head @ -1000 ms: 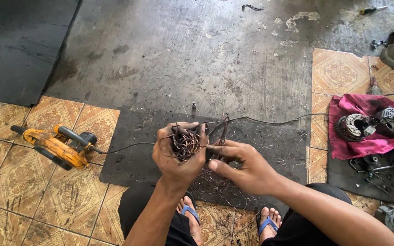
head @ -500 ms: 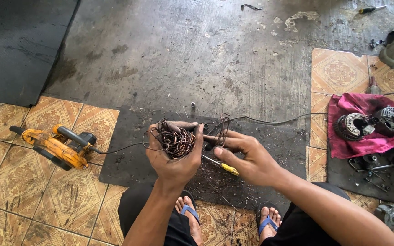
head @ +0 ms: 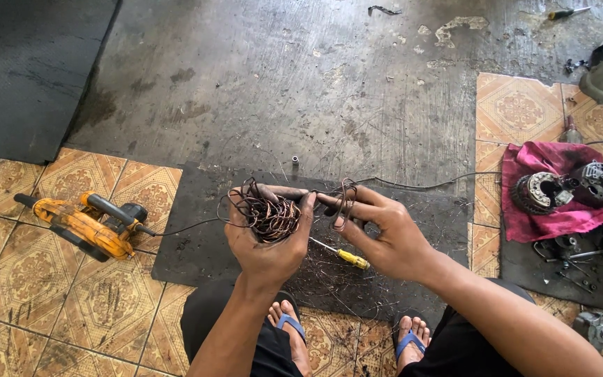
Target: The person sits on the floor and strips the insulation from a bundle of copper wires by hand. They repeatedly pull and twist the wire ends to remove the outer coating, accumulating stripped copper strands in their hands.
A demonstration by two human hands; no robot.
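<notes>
1. One tangled bundle of copper wire, gripped in the clenched left hand, held above the middle of the black rubber mat.
2. One looped strand of the same wire, pinched between thumb and fingers of the right hand, just beside the bundle.
3. One yellow-handled screwdriver lying on the mat, directly below the hands, near its front edge.
4. One orange power tool with black grips, resting on the patterned tiles off the mat's left edge; black cord running from it toward the mat.
5. Two feet in blue flip-flops at the mat's front edge, on the tiles.
6. One magenta rag at the right, spread on a second dark mat, carrying one round motor stator and one grey metal housing; more small metal parts scattered below, too cluttered to count.
7. One further screwdriver near the top right corner of the floor.
8. Bare, stained grey concrete floor beyond the mat; tan patterned tiles left, front and right; one large dark mat at the top left corner.
</notes>
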